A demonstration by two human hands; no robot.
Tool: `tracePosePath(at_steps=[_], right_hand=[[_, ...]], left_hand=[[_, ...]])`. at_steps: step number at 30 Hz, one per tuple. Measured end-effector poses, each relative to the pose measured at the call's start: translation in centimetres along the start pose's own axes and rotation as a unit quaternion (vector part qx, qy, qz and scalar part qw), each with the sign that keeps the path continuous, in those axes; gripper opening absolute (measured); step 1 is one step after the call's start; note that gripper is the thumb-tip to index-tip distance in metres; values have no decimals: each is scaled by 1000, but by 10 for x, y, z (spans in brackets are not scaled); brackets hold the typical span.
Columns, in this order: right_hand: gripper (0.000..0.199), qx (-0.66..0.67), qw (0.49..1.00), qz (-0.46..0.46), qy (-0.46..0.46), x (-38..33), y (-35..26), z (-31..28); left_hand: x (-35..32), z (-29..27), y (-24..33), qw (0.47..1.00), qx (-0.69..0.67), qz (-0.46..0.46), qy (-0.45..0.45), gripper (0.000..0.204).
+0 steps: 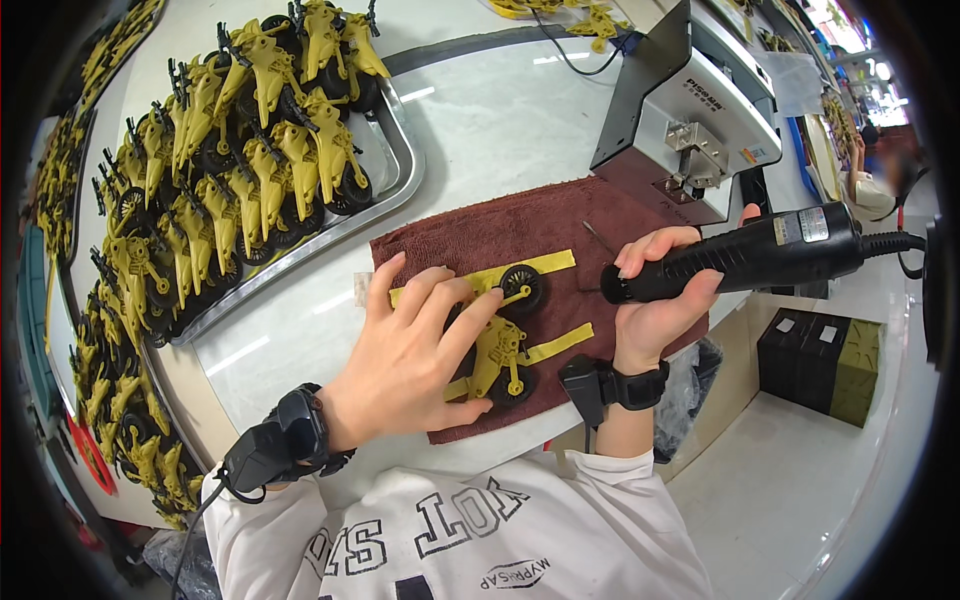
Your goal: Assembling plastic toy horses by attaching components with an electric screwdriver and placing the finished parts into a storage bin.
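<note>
Surface: white table (480,130), glossy, with light streaks reflected in it. A reddish-brown cloth (540,220) lies askew across its near part. Two flat yellow strips (560,345) lie on the cloth, partly running beneath the work.

Work: one yellow toy motorbike (497,350) with black wheels lies on the cloth. Left hand (405,350) arches over it, fingers spread, holding it with forefinger and thumb at its edges. Right hand (650,325) is closed around a black corded power tool (740,255); the tool's nose points left toward the motorbike, apart from it. A thin metal rod (600,237) lies on the cloth near the right fingers.

Around: upper left, a metal tray (410,165) is crowded with similar motorbikes (265,170); more yellow pieces (135,440) are heaped beyond it. Upper right, a grey metal machine (690,120) stands at the cloth's far corner.

Room: lower right, black bins (800,355) and an olive one (857,370) sit below table level. Far right, another person (872,185) shows small and blurred.
</note>
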State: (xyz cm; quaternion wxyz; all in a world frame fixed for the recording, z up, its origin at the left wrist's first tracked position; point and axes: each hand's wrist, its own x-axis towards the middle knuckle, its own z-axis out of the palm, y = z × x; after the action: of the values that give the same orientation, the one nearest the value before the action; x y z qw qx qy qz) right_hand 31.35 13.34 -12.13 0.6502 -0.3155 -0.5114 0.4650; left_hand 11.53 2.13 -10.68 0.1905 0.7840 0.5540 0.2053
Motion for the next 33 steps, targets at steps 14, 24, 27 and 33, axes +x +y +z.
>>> tracePosePath(at_steps=[14, 24, 27, 33], right_hand=[[78, -46, 999, -3, 10, -1, -1, 2], [67, 62, 981, -181, 11, 22, -59, -10], [49, -1, 976, -185, 114, 79, -74, -13], [36, -86, 952, -283, 75, 126, -59, 11]], left_hand=[[-1, 5, -8, 998, 29, -53, 10, 93], [-6, 13, -14, 998, 27, -55, 25, 96], [-4, 8, -9, 997, 21, 16, 66, 97], [7, 23, -17, 999, 35, -16, -7, 100]])
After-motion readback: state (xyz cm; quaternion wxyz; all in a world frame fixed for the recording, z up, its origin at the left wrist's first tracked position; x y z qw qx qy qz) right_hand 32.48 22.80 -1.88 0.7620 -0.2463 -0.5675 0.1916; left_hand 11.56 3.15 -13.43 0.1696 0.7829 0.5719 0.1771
